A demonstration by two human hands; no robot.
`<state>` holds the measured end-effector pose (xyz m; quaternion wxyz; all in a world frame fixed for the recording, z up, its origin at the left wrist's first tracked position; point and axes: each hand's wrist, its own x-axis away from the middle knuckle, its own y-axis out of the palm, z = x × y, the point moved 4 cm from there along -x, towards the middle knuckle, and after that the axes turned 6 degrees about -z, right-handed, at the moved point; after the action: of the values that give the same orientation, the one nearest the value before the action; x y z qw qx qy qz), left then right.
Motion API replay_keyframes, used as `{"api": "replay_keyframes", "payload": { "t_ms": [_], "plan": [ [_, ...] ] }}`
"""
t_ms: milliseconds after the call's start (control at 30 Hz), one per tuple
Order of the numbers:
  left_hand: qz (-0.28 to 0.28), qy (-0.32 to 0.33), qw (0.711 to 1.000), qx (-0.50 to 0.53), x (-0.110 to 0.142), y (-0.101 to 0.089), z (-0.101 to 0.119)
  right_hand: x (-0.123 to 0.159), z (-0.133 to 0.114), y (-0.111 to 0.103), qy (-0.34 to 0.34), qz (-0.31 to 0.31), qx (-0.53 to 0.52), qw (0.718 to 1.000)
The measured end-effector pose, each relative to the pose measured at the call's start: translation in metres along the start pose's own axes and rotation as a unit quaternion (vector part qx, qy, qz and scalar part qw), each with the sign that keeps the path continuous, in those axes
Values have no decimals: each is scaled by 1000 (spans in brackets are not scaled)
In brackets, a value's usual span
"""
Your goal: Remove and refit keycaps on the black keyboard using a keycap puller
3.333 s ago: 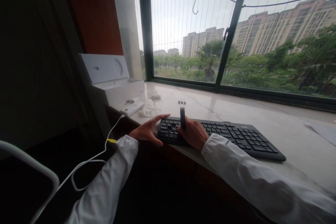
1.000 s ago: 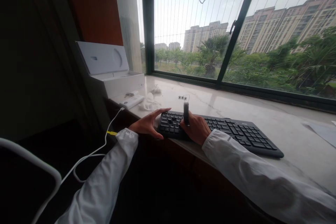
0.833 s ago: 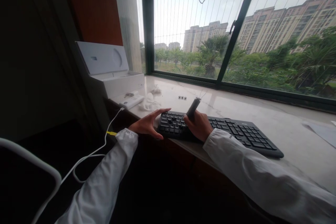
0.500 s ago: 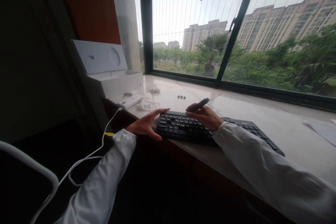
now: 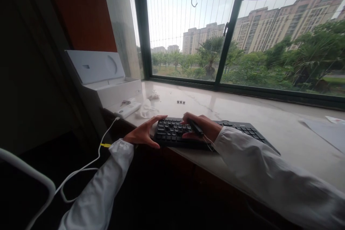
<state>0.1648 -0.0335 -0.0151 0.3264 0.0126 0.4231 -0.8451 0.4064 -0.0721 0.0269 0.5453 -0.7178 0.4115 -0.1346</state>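
Observation:
A black keyboard (image 5: 172, 138) lies along the front edge of the pale sill. My left hand (image 5: 142, 133) grips its left end, thumb at the near edge and fingers at the far edge. Over the keyboard's middle, my right hand (image 5: 203, 125) is closed around the dark handle of a keycap puller (image 5: 196, 128). Thin wires stick out of the handle's lower end, close to my wrist. Several keys beneath the right hand are hidden, and dark gaps show among the keys to its left. Three small keycaps (image 5: 180, 102) sit in a row beyond the keyboard.
At the left stand an open white box (image 5: 115, 91), a white device (image 5: 128, 109) with a cable (image 5: 98, 151), and crumpled clear plastic (image 5: 147, 109). Paper (image 5: 325, 133) lies at the right. The window (image 5: 185, 79) closes off the back of the sill (image 5: 291, 111).
My right hand has turned, so the puller's wire end has swung from pointing up and right to pointing down towards my wrist. My left hand keeps its hold. The view has shifted slightly.

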Motion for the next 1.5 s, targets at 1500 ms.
{"api": "replay_keyframes", "payload": {
  "t_ms": [1500],
  "plan": [
    [305,-62,805,505,-101,81,67,25,-30,-96,33,165,120,978]
  ]
}}
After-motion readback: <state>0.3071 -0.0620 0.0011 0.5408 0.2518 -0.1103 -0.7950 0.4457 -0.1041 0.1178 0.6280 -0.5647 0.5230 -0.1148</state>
